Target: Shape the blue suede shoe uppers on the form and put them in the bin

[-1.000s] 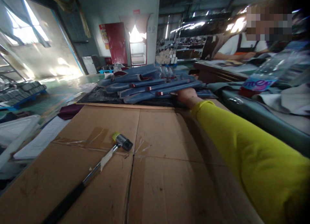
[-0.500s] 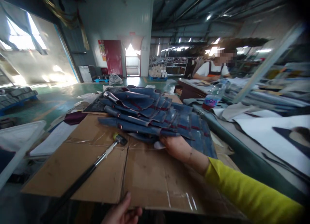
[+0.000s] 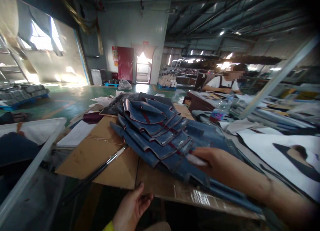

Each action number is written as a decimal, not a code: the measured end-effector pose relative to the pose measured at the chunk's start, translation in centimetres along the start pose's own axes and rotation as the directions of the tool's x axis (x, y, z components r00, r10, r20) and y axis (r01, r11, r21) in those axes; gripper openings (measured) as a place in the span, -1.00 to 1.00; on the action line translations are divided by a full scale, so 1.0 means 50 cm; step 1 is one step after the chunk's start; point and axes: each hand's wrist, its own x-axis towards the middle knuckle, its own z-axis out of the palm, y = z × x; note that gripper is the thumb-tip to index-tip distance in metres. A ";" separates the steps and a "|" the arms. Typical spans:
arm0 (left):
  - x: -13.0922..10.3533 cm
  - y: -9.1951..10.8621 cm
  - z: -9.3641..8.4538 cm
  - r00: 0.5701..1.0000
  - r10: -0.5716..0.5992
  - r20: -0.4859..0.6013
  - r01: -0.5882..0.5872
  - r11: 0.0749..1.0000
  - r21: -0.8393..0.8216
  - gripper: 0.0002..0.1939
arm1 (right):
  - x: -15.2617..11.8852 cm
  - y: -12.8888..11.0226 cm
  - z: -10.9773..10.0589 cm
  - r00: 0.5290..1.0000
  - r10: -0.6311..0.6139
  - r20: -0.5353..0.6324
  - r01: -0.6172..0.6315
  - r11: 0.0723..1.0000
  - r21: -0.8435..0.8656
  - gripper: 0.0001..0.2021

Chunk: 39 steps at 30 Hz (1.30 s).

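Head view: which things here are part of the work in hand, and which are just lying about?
In hand:
- right hand on the stack of blue denim pieces
- left hand at the cardboard sheet edge

Lying about:
- hammer, head hidden under the denim
- water bottle
- clear plastic bin

I see soft blue cloth pieces (image 3: 160, 137) on rough, matt brown cardboard (image 3: 105, 157). Shiny tape (image 3: 200, 197) sits on it. The hammer's (image 3: 100, 171) handle is shiny metal, then matt black.
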 end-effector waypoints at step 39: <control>-0.607 0.117 0.146 -0.050 0.546 0.836 -0.842 -0.474 0.259 -0.16 | -0.107 -0.309 -0.486 0.848 -0.332 -0.412 0.139 0.891 -0.432 -0.85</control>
